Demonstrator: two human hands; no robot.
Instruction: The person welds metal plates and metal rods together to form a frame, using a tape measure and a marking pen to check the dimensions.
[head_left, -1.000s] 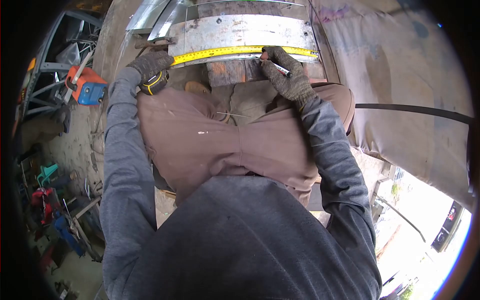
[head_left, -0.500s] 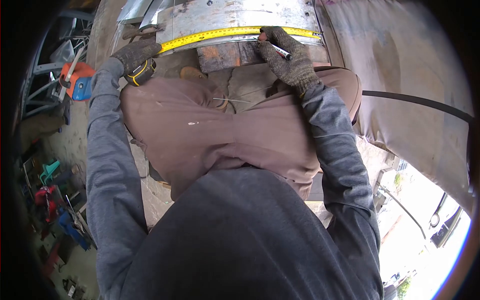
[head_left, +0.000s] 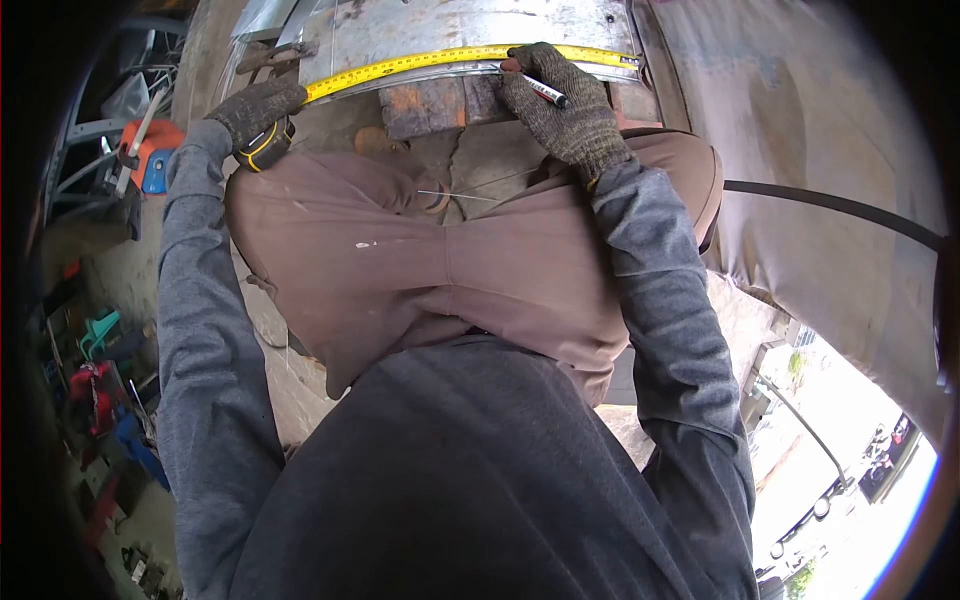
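While the gloved right hand (head_left: 562,105) pinched a marker pen (head_left: 538,88) and the left hand (head_left: 258,110) held a tape measure (head_left: 267,147), the long yellow blade (head_left: 400,71) lay sideways along the metal sheet (head_left: 440,25)'s near edge, its tip nearer the right hand.

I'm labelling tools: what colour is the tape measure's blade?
The tape blade is yellow with dark markings, shown best in the head view.

Grey floor (head_left: 125,280) at left — bright daylight (head_left: 795,420) right.
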